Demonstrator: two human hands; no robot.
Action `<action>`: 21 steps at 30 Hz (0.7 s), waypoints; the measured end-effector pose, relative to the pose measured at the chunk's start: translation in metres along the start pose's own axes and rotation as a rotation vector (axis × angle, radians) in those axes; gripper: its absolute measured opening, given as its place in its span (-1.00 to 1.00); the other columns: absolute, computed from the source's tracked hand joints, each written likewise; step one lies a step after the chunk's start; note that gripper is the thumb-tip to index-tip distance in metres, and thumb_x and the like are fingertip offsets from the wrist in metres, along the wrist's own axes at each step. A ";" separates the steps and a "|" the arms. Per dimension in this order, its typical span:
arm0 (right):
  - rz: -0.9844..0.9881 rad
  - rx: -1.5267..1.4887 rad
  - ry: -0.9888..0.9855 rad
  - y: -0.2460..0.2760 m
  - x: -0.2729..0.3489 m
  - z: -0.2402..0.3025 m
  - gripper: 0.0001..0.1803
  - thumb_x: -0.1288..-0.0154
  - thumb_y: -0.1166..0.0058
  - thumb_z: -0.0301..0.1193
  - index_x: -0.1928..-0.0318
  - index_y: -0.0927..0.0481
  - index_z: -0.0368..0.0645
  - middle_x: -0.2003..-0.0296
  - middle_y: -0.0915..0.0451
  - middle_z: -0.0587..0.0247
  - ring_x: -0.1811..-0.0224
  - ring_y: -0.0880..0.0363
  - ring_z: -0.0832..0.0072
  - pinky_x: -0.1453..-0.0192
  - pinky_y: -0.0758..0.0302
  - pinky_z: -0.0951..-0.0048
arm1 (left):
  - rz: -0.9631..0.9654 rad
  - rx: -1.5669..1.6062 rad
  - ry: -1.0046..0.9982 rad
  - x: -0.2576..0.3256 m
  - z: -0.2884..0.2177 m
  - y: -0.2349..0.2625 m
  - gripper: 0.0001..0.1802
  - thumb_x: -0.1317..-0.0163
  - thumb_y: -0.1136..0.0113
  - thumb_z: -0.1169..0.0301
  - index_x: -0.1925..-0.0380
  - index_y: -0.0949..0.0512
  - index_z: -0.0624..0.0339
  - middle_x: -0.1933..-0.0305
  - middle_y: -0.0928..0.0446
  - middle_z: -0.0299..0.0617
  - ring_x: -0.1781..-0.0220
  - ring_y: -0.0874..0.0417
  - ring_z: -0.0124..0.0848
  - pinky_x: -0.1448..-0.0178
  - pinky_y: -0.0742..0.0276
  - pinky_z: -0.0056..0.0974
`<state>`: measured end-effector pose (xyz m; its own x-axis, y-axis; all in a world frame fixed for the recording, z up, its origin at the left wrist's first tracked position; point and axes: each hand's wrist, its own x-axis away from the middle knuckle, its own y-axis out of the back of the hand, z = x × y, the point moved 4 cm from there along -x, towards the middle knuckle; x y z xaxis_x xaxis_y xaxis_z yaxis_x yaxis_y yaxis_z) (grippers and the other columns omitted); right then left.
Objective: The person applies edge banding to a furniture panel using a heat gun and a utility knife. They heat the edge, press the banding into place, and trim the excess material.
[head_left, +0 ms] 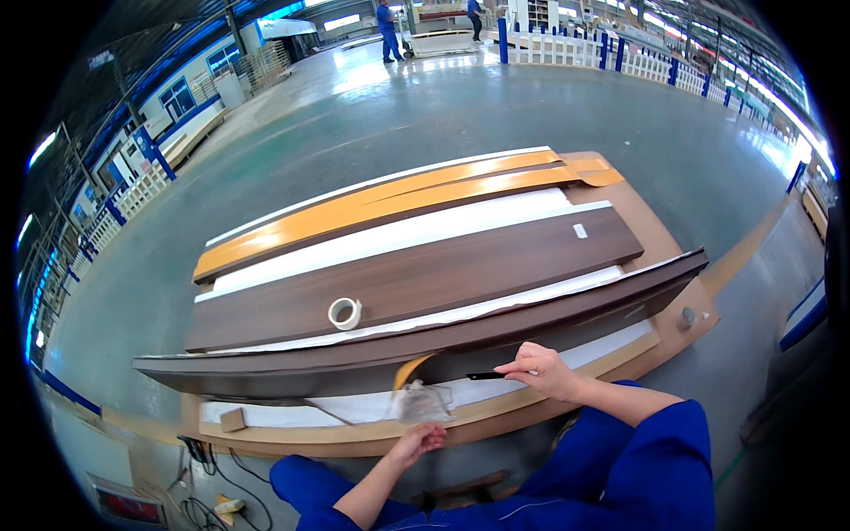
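Note:
My right hand (542,370) grips a small black-handled knife (484,376), its tip pointing left against the near face of a long dark brown board (425,345). A strip of tan backing (409,370) peels away from that board just left of the blade. My left hand (421,439) reaches up below a crumpled piece of clear film (423,403) hanging from the board's lower edge, with its fingers close to the film. Both forearms wear blue sleeves.
A roll of tape (345,312) lies on a wide dark panel (416,274). Orange boards (390,199) and white strips lie behind it on a flat brown pallet top (682,265). A small wood block (233,419) sits at the left. Two people stand far across the concrete floor.

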<state>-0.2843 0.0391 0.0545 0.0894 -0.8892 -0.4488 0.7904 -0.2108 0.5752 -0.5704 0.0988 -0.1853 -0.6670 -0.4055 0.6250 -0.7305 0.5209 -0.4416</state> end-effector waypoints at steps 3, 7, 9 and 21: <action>0.063 -0.041 -0.057 0.029 0.014 -0.004 -0.78 -0.06 -0.21 -0.48 0.21 -0.67 -0.05 0.60 -0.32 0.27 0.48 -0.31 0.42 0.40 -0.31 0.44 | 0.042 0.055 -0.207 -0.017 -0.026 -0.038 -0.69 -0.36 0.08 0.24 0.04 -0.43 0.19 0.10 -0.52 -0.21 0.15 -0.57 -0.44 0.02 -0.51 -0.35; 0.142 -0.039 -0.042 0.065 0.032 -0.012 -0.78 -0.08 -0.20 -0.48 0.20 -0.67 -0.05 0.60 -0.33 0.27 0.48 -0.32 0.41 0.39 -0.33 0.42 | 0.007 0.203 -0.395 -0.012 -0.075 -0.078 -0.62 -0.32 0.01 0.21 -0.02 -0.38 0.21 0.00 -0.50 -0.15 0.07 -0.56 -0.39 -0.01 -0.52 -0.28; 0.178 -0.020 -0.005 0.083 0.042 -0.011 -0.79 -0.09 -0.19 -0.47 0.20 -0.67 -0.06 0.60 -0.33 0.26 0.48 -0.33 0.41 0.39 -0.34 0.41 | 0.094 0.293 -0.488 -0.018 -0.094 -0.087 -0.59 -0.32 0.01 0.20 -0.05 -0.35 0.22 -0.05 -0.47 -0.13 0.00 -0.54 -0.34 -0.07 -0.49 -0.23; 0.172 0.098 -0.146 0.177 0.093 -0.009 -0.78 -0.05 -0.19 -0.55 0.22 -0.66 -0.15 0.59 -0.38 0.27 0.51 -0.34 0.51 0.41 -0.27 0.53 | -0.053 0.712 -0.806 -0.053 -0.113 -0.123 -0.77 -0.26 -0.12 0.26 0.16 -0.46 0.10 0.15 -0.50 -0.28 0.07 -0.51 -0.42 -0.06 -0.47 -0.29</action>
<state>-0.1304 -0.0777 0.1086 0.1230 -0.9632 -0.2390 0.7080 -0.0836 0.7012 -0.4287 0.1404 -0.0911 -0.3421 -0.9259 0.1605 -0.5047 0.0369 -0.8625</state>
